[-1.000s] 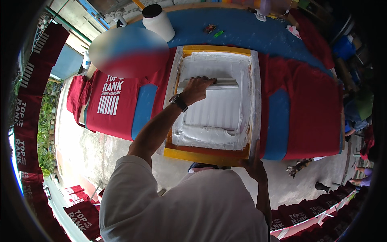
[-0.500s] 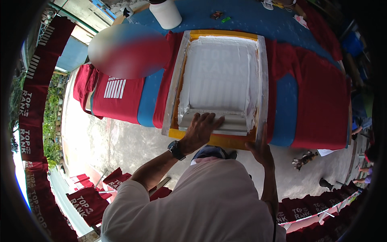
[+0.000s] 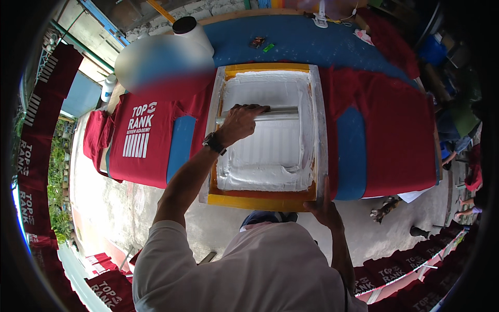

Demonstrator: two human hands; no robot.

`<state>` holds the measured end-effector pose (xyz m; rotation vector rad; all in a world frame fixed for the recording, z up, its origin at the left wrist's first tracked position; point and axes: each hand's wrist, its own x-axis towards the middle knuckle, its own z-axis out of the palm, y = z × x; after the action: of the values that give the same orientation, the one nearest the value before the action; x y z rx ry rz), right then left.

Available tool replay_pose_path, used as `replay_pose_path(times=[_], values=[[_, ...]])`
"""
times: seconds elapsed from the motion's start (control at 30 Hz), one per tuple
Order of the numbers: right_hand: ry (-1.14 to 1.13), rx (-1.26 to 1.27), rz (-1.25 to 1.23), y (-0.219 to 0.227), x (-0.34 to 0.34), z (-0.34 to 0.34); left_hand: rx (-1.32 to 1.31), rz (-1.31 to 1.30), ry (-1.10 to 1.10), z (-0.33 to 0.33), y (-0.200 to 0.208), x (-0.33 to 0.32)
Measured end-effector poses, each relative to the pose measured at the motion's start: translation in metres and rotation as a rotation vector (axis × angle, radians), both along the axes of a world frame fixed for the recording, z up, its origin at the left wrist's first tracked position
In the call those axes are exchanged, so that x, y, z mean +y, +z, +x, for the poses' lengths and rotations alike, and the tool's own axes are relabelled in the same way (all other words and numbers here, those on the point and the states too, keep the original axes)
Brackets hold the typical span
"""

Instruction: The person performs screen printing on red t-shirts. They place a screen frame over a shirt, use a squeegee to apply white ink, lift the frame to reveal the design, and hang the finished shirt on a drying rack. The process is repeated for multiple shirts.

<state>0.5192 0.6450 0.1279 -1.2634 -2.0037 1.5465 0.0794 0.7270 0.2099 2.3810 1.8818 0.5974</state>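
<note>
My left hand (image 3: pixel 240 122), a watch on its wrist, is closed over the left part of a metal squeegee (image 3: pixel 283 114). The squeegee lies across the upper middle of a screen-printing frame (image 3: pixel 321 130). White ink (image 3: pixel 260 179) coats the mesh, with a thick ridge toward the near end. My right hand (image 3: pixel 323 209) grips the near right corner of the frame, its thumb hidden from clear view. Under the frame lies a dark red shirt (image 3: pixel 200 114), its sides showing left and right.
A printed red shirt (image 3: pixel 140 140) lies to the left and a plain one (image 3: pixel 392 130) to the right on the blue table (image 3: pixel 231 39). A white tub (image 3: pixel 195 36) stands at the back left. Printed shirts (image 3: pixel 44 125) hang along the left; an animal (image 3: pixel 384 209) is on the floor.
My left hand has pushed the squeegee away from me, from the frame's near end to past its middle. My right hand stays at the near right corner. The whole view has shifted slightly.
</note>
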Motion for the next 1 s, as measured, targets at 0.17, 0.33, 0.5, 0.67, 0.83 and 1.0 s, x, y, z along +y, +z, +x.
replay_pose_path(times=[0.17, 0.33, 0.5, 0.67, 0.83, 1.0], values=[[0.007, 0.039, -0.14, 0.01, 0.001, 0.001, 0.133, -0.044, 0.059, -0.038, -0.024, 0.105], [-0.016, -0.018, -0.05, 0.011, 0.002, -0.002, 0.153, -0.008, 0.055, -0.051, -0.045, 0.148], [-0.009, -0.021, -0.082, 0.007, 0.003, -0.001, 0.124, -0.069, 0.038, -0.042, -0.046, 0.122], [0.015, 0.02, -0.061, 0.002, 0.002, 0.0, 0.173, -0.117, -0.01, 0.007, -0.035, 0.022], [0.009, 0.029, -0.02, 0.0, 0.002, -0.001, 0.008, -0.111, -0.005, 0.068, -0.025, -0.094], [0.002, -0.026, -0.07, 0.007, 0.002, -0.004, -0.032, -0.091, 0.039, 0.111, -0.018, -0.169]])
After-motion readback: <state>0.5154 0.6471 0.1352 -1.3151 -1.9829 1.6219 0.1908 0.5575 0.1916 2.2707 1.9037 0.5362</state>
